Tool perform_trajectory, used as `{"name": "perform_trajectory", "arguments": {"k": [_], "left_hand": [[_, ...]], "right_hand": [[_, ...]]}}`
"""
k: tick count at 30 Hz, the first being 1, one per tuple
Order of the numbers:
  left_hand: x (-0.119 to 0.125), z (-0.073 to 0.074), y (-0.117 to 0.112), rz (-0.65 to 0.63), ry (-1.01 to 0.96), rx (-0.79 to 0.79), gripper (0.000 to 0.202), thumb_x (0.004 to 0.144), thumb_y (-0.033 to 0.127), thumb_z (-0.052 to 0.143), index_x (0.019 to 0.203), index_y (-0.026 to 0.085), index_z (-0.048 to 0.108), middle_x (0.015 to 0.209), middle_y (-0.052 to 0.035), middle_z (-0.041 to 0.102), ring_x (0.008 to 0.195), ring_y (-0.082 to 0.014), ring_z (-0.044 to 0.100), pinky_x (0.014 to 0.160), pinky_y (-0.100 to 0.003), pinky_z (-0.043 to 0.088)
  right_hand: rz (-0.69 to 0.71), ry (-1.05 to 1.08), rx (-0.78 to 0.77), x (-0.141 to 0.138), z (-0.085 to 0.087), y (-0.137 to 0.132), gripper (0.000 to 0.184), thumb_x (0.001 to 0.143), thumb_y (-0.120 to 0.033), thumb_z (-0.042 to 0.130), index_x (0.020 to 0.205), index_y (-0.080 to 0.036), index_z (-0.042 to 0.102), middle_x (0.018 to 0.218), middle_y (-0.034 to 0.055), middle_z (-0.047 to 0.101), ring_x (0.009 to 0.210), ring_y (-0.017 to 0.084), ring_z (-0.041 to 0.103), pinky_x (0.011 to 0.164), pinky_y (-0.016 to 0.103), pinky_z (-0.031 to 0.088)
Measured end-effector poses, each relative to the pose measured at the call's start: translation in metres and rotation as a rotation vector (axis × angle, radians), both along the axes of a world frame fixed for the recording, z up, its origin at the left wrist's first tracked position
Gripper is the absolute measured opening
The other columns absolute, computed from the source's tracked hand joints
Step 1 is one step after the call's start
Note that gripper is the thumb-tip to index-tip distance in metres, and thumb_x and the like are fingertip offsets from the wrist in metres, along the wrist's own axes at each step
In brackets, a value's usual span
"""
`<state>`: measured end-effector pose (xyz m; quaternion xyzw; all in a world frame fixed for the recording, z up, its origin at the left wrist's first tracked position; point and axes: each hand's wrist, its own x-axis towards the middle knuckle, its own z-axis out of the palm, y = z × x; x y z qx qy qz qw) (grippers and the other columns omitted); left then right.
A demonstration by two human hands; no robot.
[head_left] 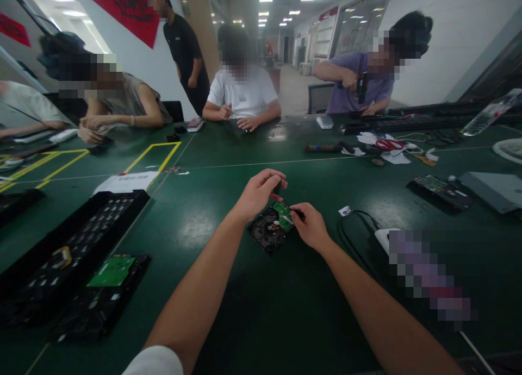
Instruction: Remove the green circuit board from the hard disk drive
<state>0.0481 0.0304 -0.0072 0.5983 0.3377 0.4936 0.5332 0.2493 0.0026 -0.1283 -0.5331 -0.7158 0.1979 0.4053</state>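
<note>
A black hard drive (267, 231) lies on the green table (253, 310) with its small green circuit board (284, 216) facing up. My left hand (261, 191) hovers just above the drive's far edge, fingers pinched on a small dark thing I cannot make out. My right hand (310, 225) rests at the drive's right edge, fingers closed on the green board's corner, perhaps with a thin tool.
Black trays (61, 255) with a green board (112, 270) sit at the left. A cable and white adapter (381, 235) lie right of my hand. Another drive (440, 191) and a grey box (495, 187) are at the far right. Several people sit across the table.
</note>
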Motion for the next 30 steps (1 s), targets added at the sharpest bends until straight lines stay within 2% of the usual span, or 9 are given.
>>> {"name": "perform_trajectory", "arguments": {"k": [7, 10, 14, 20, 26, 30], "left_hand": [[-0.0009, -0.0017, 0.0029, -0.015, -0.163, -0.081, 0.019, 0.097, 0.032, 0.061, 0.098, 0.017, 0.072, 0.103, -0.0095, 0.071, 0.103, -0.0214, 0.069, 0.083, -0.035, 0.063], [-0.0017, -0.0010, 0.0026, -0.022, -0.169, -0.093, 0.020, 0.097, 0.033, 0.062, 0.098, 0.016, 0.073, 0.103, -0.0100, 0.071, 0.102, -0.0215, 0.068, 0.082, -0.034, 0.063], [-0.0002, -0.0001, 0.0013, -0.021, -0.148, -0.090, 0.027, 0.097, 0.043, 0.065, 0.100, 0.017, 0.072, 0.104, -0.0092, 0.070, 0.101, -0.0206, 0.067, 0.080, -0.033, 0.062], [-0.0001, -0.0036, 0.0033, 0.065, 0.015, 0.019, 0.027, 0.087, 0.044, 0.079, 0.097, 0.019, 0.075, 0.098, -0.0043, 0.068, 0.086, -0.0150, 0.062, 0.071, -0.026, 0.058], [-0.0039, -0.0018, 0.0028, 0.077, 0.064, 0.054, 0.031, 0.090, 0.046, 0.074, 0.103, 0.019, 0.078, 0.103, -0.0068, 0.070, 0.090, -0.0171, 0.063, 0.069, -0.026, 0.056], [-0.0032, -0.0022, 0.0026, 0.035, 0.004, 0.013, 0.030, 0.091, 0.043, 0.074, 0.109, 0.019, 0.073, 0.100, -0.0057, 0.068, 0.094, -0.0179, 0.064, 0.072, -0.027, 0.059]], "right_hand": [[-0.004, 0.002, -0.011, -0.0002, -0.0002, -0.0001, 0.019, 0.098, -0.028, 0.060, 0.109, -0.022, 0.074, 0.109, 0.0077, 0.072, 0.095, 0.022, 0.068, 0.083, 0.036, 0.054], [-0.009, 0.004, -0.013, -0.0003, -0.0005, -0.0004, 0.019, 0.098, -0.028, 0.060, 0.109, -0.022, 0.074, 0.110, 0.0080, 0.072, 0.095, 0.022, 0.068, 0.083, 0.036, 0.054], [-0.005, 0.007, -0.007, -0.0005, 0.0009, -0.0013, 0.018, 0.098, -0.028, 0.061, 0.109, -0.023, 0.073, 0.109, 0.0076, 0.073, 0.096, 0.022, 0.068, 0.083, 0.037, 0.054], [0.005, 0.015, 0.005, -0.0014, 0.0053, -0.0029, 0.017, 0.098, -0.026, 0.060, 0.108, -0.023, 0.074, 0.108, 0.0079, 0.073, 0.097, 0.023, 0.068, 0.083, 0.036, 0.054], [0.003, -0.001, -0.004, -0.0012, 0.0052, -0.0023, 0.017, 0.098, -0.026, 0.060, 0.107, -0.022, 0.074, 0.107, 0.0080, 0.073, 0.097, 0.023, 0.068, 0.084, 0.037, 0.054], [-0.001, -0.002, -0.001, -0.0009, 0.0042, -0.0016, 0.018, 0.097, -0.025, 0.060, 0.108, -0.022, 0.074, 0.107, 0.0081, 0.073, 0.097, 0.023, 0.068, 0.085, 0.037, 0.054]]}}
